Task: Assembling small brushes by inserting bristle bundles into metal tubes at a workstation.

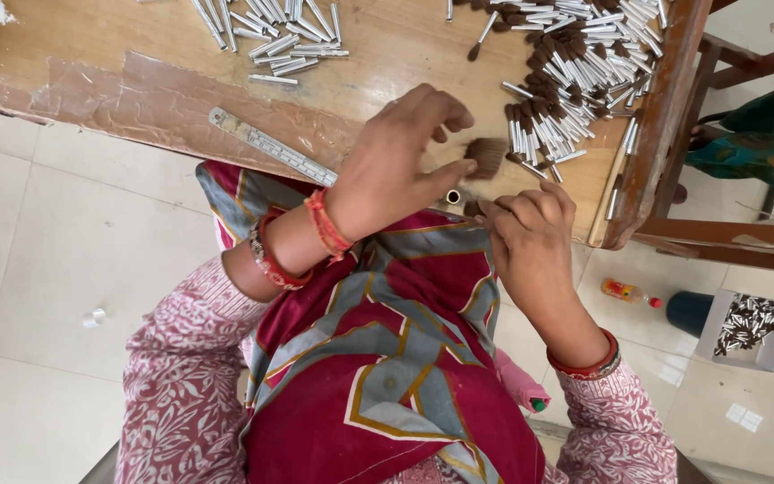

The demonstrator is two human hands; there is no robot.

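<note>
A small workshop for assembling brushes by hand: a worn wooden worktable (387,54) carries heaps of metal tubes (270,36) and finished brush heads (575,72), a steel ruler (270,145), and a box of parts (745,327) on the tiled floor (47,269)

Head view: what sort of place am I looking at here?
Probably a small hand-assembly workshop for brushes. A worn wooden worktable holds piles of silver metal tubes with brown bristle tips, a grey box of more tubes sits on the tiled floor, and both hands work a brown bristle tuft.
</note>
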